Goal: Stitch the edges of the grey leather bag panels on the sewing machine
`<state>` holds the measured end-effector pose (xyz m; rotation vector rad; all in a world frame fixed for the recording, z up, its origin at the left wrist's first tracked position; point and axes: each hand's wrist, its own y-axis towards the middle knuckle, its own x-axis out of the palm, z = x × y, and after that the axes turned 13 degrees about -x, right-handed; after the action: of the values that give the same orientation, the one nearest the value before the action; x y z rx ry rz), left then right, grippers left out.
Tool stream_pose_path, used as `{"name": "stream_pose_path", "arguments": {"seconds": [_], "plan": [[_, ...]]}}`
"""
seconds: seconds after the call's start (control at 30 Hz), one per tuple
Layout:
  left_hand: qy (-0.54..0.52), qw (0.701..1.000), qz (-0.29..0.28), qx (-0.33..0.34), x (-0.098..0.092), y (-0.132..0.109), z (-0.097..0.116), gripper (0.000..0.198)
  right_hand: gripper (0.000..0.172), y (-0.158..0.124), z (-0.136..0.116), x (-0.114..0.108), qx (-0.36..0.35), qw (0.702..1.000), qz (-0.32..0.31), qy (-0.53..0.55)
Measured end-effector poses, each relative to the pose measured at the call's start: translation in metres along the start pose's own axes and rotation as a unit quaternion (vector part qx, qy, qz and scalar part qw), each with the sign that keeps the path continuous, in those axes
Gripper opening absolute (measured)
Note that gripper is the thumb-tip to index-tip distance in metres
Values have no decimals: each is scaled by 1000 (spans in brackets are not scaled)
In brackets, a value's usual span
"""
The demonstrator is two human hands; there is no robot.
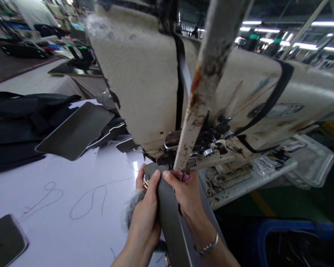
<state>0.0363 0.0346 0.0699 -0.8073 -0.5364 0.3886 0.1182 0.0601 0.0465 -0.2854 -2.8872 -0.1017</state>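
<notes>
A long dark grey panel (168, 211), perhaps leather-like, runs from the lower edge of the view up to the needle area of a worn cream sewing machine (144, 85). My left hand (147, 207) grips its left edge, thumb on top and fingers beneath, beside a small gold metal fitting (146, 184). On the right edge, my right hand (185, 191) pinches the same panel with its thumb on the surface. Both thumb tips nearly meet just below the presser area. The needle itself is hidden behind a rusty slanted bar (197, 92).
Loose grey panels (76, 131) and dark fabric (22, 126) lie at the left on the white table (80, 237). Another panel with a gold clasp (5, 241) is nearer. Loose thread curls on the tabletop. A blue-rimmed bin (284, 224) stands low at the right.
</notes>
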Motion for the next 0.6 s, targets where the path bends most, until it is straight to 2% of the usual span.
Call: {"name": "stream_pose_path", "arguments": {"seconds": [0.2,0.33,0.47,0.6], "plan": [[-32,999,7,15,6,6,6,80,22,3,0,-4,13,999,-22,-34],[-47,999,5,22,8,14,11,73,24,4,-5,-4,24,998,-21,-52],[-35,999,-10,14,6,20,12,64,26,6,-5,-4,8,998,-25,-50],[-19,999,-10,30,4,20,11,64,29,3,-5,-7,-16,996,-55,-66]]}}
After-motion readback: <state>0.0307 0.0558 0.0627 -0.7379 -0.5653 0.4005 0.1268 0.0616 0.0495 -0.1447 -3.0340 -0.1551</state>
